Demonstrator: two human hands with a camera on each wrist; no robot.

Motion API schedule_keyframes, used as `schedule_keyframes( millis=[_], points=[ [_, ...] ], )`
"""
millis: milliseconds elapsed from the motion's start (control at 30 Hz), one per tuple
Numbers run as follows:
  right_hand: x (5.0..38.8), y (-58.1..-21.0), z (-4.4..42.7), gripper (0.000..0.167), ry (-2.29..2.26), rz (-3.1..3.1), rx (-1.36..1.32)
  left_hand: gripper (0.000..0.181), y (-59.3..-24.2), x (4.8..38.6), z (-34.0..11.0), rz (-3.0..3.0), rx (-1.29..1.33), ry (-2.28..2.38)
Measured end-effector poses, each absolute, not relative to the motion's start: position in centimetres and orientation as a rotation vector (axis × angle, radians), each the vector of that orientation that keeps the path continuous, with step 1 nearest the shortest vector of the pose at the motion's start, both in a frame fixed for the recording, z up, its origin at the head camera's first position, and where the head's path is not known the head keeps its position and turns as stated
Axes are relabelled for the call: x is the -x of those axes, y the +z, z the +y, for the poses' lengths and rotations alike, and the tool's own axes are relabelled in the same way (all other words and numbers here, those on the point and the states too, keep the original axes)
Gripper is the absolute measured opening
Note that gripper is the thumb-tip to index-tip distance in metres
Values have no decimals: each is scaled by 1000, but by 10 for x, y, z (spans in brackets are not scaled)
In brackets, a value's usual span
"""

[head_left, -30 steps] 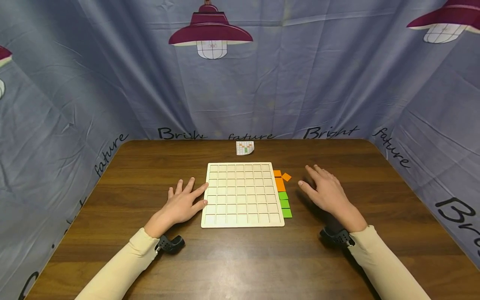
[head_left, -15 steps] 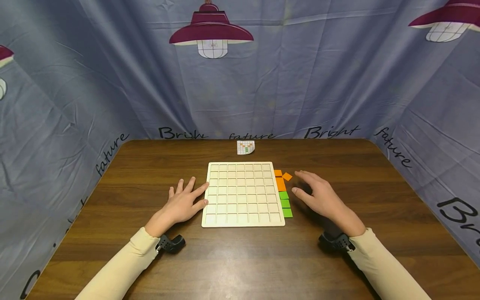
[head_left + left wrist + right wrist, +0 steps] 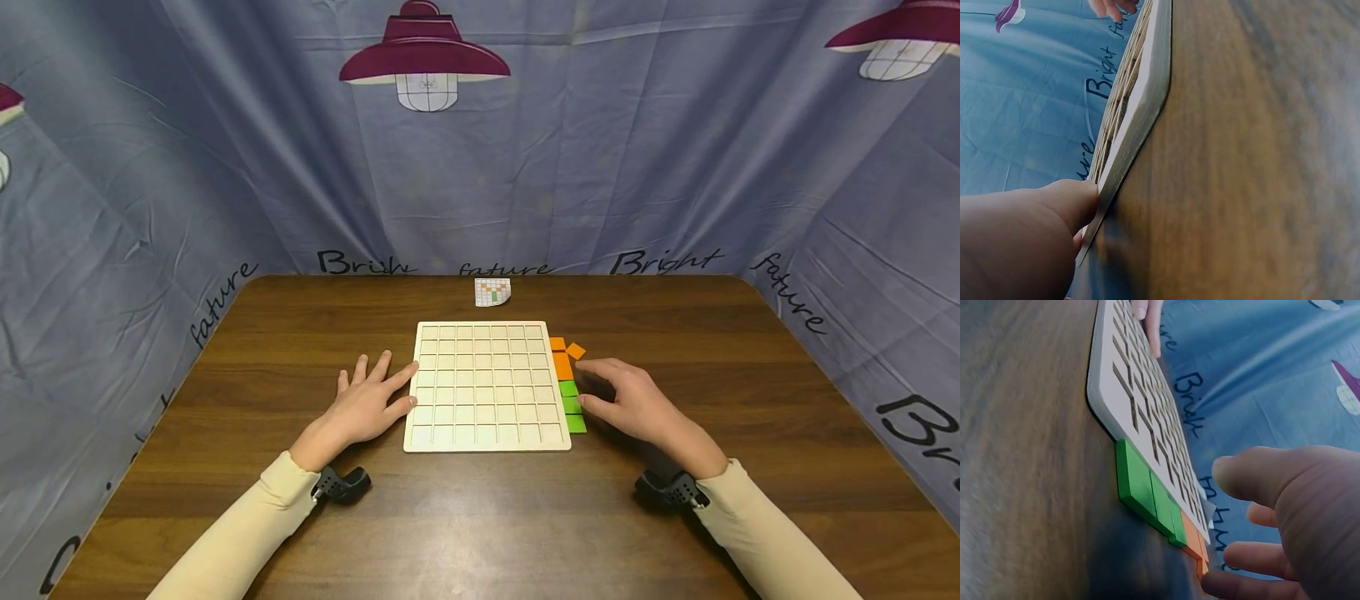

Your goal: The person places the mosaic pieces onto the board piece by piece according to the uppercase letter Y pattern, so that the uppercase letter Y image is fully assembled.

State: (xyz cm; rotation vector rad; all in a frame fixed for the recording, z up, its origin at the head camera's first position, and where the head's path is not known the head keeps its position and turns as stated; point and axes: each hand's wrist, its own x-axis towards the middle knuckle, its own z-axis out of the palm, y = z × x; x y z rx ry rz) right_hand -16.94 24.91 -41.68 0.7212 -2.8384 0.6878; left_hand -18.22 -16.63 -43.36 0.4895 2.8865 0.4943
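A pale wooden board [image 3: 483, 377] with a grid of shallow square recesses lies flat on the table. My left hand [image 3: 360, 410] rests at its left edge, fingers spread, with index finger and thumb touching the rim. Along the right edge runs a row of square tiles, the orange tiles [image 3: 562, 367] farther away and the green tiles [image 3: 575, 424] nearer. One orange tile [image 3: 576, 351] sits turned at an angle beside them. Just right of this row is my right hand [image 3: 637, 404], thumb and fingers apart, holding nothing. In the right wrist view its thumb [image 3: 1235, 478] is clear of the green tiles [image 3: 1137, 482].
Behind the board lies a small paper card [image 3: 492, 292] printed with a grid and coloured squares, one corner curled. A blue-grey curtain [image 3: 600, 167] hangs around the far and side edges of the brown wooden table [image 3: 465, 517].
My right hand has moved left, closer to the tiles, and its fingers have drawn a little nearer the thumb. The left hand, board and tiles stay as they were.
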Motion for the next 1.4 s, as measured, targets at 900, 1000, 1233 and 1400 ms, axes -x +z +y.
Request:
schedule_keyframes(
  millis=[900,1000,1233,1400],
  points=[
    [148,-428,245,30,658,-2849,-917,61,-434,182,-165,2875,-488,504],
    [148,-428,244,29,642,-2845,-917,61,-434,182,-166,2873,-484,498],
    [148,-429,243,23,636,-2870,-911,60,-433,181,-165,2881,-495,491],
    [148,-429,243,24,651,-2869,-924,60,-432,181,-165,2883,-495,489]
  ],
)
